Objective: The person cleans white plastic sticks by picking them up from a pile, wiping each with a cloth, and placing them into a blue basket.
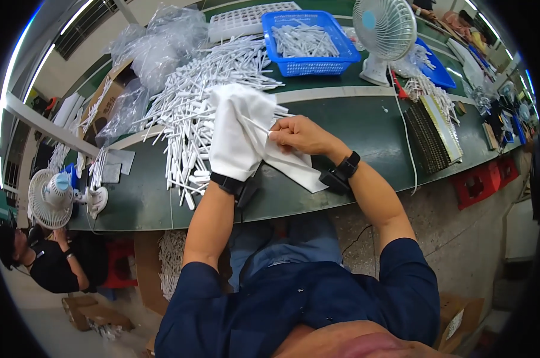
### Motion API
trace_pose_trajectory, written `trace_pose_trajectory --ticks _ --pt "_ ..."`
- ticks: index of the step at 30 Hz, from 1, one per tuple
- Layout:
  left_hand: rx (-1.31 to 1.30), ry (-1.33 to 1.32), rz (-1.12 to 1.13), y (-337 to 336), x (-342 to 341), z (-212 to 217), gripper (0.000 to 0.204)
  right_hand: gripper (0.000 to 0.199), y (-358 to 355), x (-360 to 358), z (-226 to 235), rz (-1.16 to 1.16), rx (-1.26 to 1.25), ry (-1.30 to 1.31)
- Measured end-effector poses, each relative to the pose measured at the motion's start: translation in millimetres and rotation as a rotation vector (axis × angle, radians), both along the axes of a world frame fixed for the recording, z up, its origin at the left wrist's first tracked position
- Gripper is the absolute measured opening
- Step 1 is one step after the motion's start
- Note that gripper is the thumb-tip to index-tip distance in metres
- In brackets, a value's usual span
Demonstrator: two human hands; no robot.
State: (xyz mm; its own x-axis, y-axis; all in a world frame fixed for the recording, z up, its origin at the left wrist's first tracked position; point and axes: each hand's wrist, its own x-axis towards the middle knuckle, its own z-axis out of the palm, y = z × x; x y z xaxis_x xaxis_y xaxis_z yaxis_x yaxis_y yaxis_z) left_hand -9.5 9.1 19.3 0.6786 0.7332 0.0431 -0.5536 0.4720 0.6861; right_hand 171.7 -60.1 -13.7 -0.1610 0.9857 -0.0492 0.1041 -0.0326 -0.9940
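Observation:
A white cloth (237, 140) is draped over my left hand, hiding its fingers; only the wrist with its black band (225, 184) shows below it. My right hand (302, 134) is closed in a pinch at the cloth's right side. Between its fingertips is the end of a slim white stick (257, 126), which lies across the cloth. One corner of the cloth hangs down toward the table's near edge. Behind and left of the cloth spreads a big loose pile of white plastic sticks (183, 89) with thicker ends.
A blue basket (311, 68) of white sticks stands at the back, beside a white fan (377, 68). Its cord (406, 131) runs down the green table (365, 119). Dark ridged strips (428, 134) lie right; clear plastic bags (168, 45) back left. A person (49, 262) sits at left.

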Motion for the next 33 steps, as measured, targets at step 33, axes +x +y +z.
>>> trace_pose_trajectory --ticks 33 --pt "0.364 0.735 -0.062 -31 20 15 0.017 0.035 -4 24 5 -0.482 0.178 0.060"
